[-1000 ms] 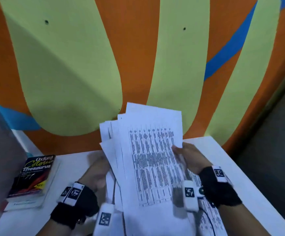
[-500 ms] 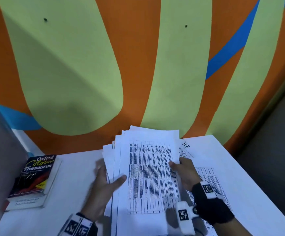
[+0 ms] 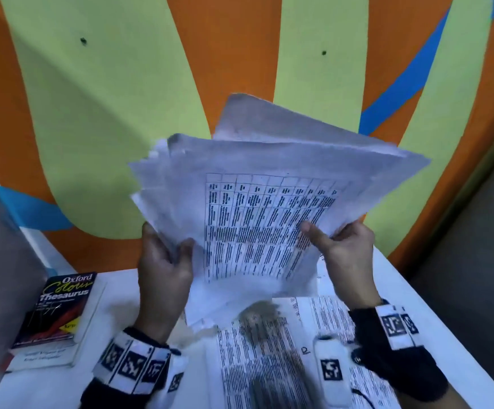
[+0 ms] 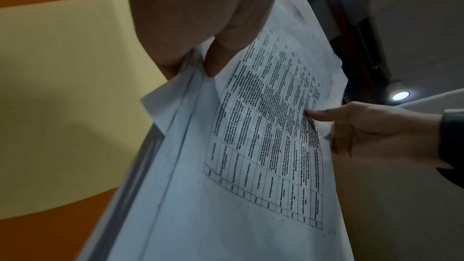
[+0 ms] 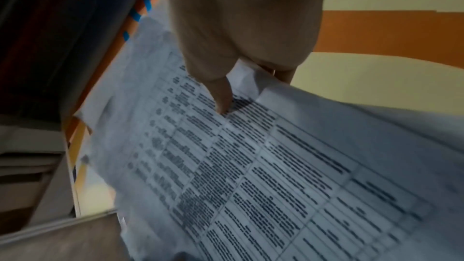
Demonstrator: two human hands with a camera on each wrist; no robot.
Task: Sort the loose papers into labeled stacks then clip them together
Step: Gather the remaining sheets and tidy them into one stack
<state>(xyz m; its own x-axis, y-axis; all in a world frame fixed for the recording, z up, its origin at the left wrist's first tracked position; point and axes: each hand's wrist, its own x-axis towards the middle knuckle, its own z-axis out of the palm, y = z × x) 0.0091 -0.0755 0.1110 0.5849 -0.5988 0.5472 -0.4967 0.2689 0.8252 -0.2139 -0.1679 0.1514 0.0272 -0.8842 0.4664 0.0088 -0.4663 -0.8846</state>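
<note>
I hold a fanned bundle of white printed sheets (image 3: 257, 208) up in the air above the white table (image 3: 434, 308). The top sheet carries a printed table of small text (image 4: 266, 126). My left hand (image 3: 166, 261) grips the bundle's left edge, thumb in front (image 4: 213, 59). My right hand (image 3: 340, 249) pinches the right edge, its thumb (image 5: 222, 96) pressed on the print. Two more printed sheets lie flat on the table below: one at centre (image 3: 257, 358) with a handwritten mark, one to the right (image 3: 328, 314). No clips are in view.
An Oxford Colour Thesaurus book (image 3: 57, 314) lies at the table's left side. An orange, green and blue painted wall (image 3: 122, 113) stands just behind the table. The table's right edge drops off to grey floor (image 3: 476, 261).
The bundle lay near the table under both hands; now both hands have lifted it up and tilted it, fanned out. The sheets underneath on the table are uncovered.
</note>
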